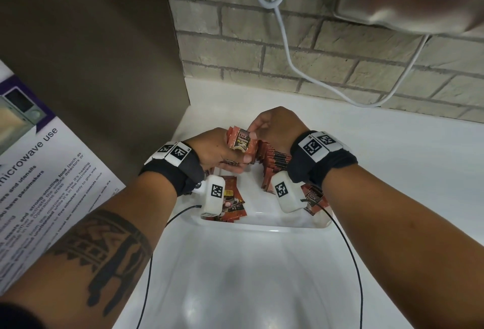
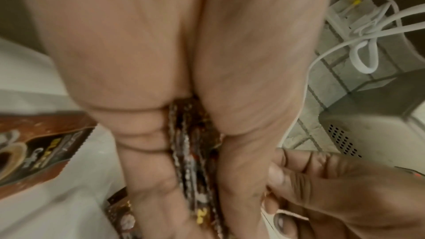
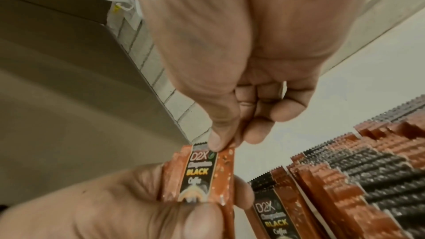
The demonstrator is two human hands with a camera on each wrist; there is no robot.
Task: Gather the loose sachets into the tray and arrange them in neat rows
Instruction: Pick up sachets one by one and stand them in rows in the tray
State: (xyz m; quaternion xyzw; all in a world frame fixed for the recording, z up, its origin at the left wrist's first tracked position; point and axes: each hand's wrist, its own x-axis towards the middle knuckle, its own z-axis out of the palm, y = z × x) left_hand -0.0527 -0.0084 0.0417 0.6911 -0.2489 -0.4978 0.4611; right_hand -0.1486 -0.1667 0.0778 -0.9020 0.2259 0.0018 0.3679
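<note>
My left hand (image 1: 222, 154) grips a small stack of brown-and-black coffee sachets (image 1: 241, 142) upright above the white tray (image 1: 262, 226). In the left wrist view the stack (image 2: 195, 152) is squeezed between thumb and fingers. My right hand (image 1: 264, 127) pinches the top edge of the front sachet (image 3: 202, 174) between thumb and forefinger. A standing row of sachets (image 1: 275, 161) fills the tray's right side, seen close in the right wrist view (image 3: 345, 179). Loose sachets lie flat at the tray's near left (image 1: 231, 205) and near right (image 1: 313, 199).
The tray sits on a white counter (image 1: 392, 158) against a brick wall (image 1: 314, 48). A brown appliance side (image 1: 91, 53) stands at the left, with a microwave notice (image 1: 39, 171) below it. A white cable (image 1: 285, 48) hangs down the wall.
</note>
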